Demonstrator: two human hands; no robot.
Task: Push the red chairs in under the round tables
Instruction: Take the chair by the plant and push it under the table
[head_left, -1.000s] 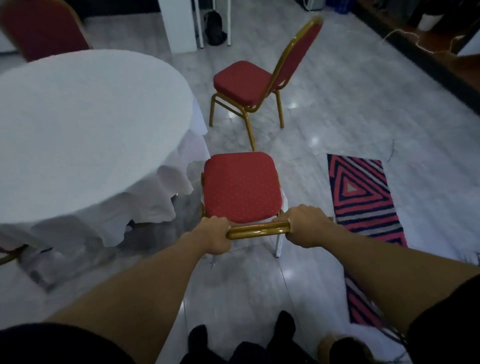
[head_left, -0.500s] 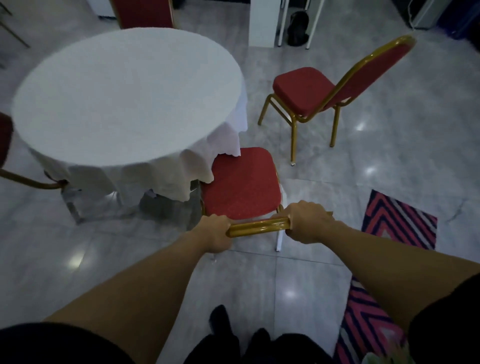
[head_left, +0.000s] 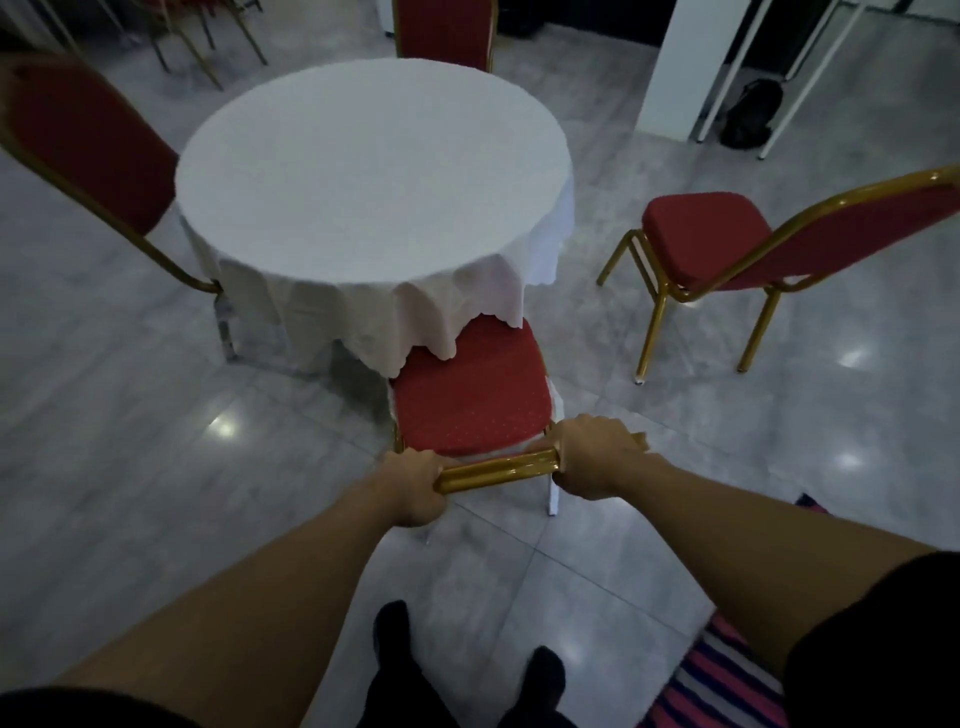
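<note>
At six o'clock, nearest us, our dark-socked feet (head_left: 543, 670) stand on the grey tiled floor (head_left: 130, 467), with a striped pink rug (head_left: 727, 686) at five o'clock. Just ahead, our left hand (head_left: 415, 486) and right hand (head_left: 597, 454) are each wrapped tight around the gold top rail (head_left: 496, 470) of the red-cushioned, gold-framed chair (head_left: 467, 400). Its seat front sits beneath the hanging hem of the white cloth on the round bench (head_left: 374, 171) at twelve o'clock. A second red chair (head_left: 706, 234) stands apart from the bench at two o'clock, a third (head_left: 88, 140) at ten, and a fourth (head_left: 441, 31) beyond the bench.
</note>
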